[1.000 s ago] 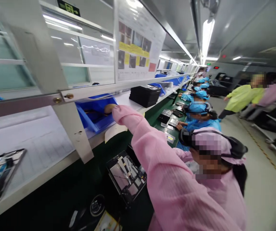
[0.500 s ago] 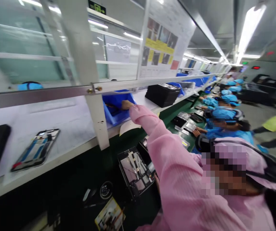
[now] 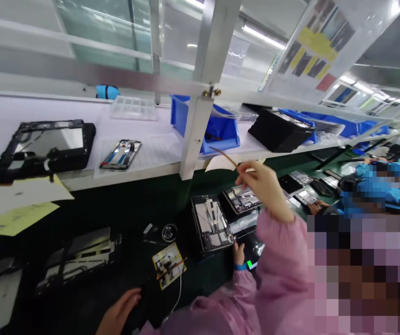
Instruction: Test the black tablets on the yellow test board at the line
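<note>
At the bottom edge, my left hand [image 3: 118, 311] has its fingers bent together; any object between them is lost in the dark. Beyond it lies a small yellow-edged board [image 3: 169, 265] with a white cable. What looks like my right hand [image 3: 240, 255], with a blue wristband, grips the near corner of an opened tablet [image 3: 213, 223] showing its batteries and flat cables. Above it, a raised pink-sleeved arm, seemingly a co-worker's, ends in a hand [image 3: 264, 186] pinching a thin orange-brown strip [image 3: 225, 156].
A shelf [image 3: 151, 174] crosses ahead, with a white post [image 3: 200, 116]. On it stand blue bins [image 3: 224, 135], a black stack [image 3: 276, 132] and opened devices [image 3: 121, 155]. More opened tablets [image 3: 81, 256] lie on the dark bench. Co-workers sit close at right.
My view has swung left and down. The raised hand has come out of the blue bin and now holds the thin strip. My left hand has come into view.
</note>
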Demonstrator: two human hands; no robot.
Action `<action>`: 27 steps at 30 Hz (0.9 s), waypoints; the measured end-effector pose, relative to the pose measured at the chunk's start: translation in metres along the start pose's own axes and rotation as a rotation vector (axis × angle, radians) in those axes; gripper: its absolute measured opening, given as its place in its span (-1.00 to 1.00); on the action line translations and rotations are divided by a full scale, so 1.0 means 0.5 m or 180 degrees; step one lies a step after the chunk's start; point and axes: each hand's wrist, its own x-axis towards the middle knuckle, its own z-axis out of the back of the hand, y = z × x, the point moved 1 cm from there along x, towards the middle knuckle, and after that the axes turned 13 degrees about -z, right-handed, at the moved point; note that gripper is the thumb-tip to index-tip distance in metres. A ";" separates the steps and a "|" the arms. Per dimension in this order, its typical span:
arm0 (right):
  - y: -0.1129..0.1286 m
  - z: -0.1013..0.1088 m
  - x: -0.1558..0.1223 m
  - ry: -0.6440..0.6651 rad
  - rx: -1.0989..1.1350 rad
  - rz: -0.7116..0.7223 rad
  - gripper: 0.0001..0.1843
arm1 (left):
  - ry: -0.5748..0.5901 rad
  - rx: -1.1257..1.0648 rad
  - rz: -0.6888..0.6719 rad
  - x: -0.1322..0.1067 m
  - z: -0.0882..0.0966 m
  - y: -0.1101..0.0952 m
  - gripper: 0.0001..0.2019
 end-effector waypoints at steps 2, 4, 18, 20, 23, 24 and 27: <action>-0.054 -0.119 -0.157 0.0681 0.0863 -0.0256 -0.93 | 0.0236 -0.0343 -0.0121 0.018 -0.005 0.020 -0.50; -0.113 -0.278 -0.308 0.1754 0.1711 -0.0639 -0.85 | 0.0315 -0.0675 -0.0375 0.024 -0.007 0.030 -0.40; -0.431 -0.762 -0.734 0.2609 0.2644 -0.1613 -0.54 | -0.0660 -0.1137 -0.1075 -0.058 0.020 0.320 -0.62; -0.444 -0.762 -0.774 0.2402 0.2533 -0.1584 -0.57 | -0.0599 -0.1289 -0.1218 -0.072 0.016 0.325 -0.65; -0.466 -0.746 -0.818 0.2310 0.2468 -0.1521 -0.61 | -0.0467 -0.1443 -0.1392 -0.092 0.016 0.316 -0.66; -0.474 -0.738 -0.827 0.2278 0.2436 -0.1499 -0.61 | -0.0416 -0.1471 -0.1458 -0.099 0.017 0.310 -0.66; -0.493 -0.714 -0.838 0.2080 0.2324 -0.1509 -0.64 | -0.0254 -0.1517 -0.1616 -0.115 0.019 0.295 -0.65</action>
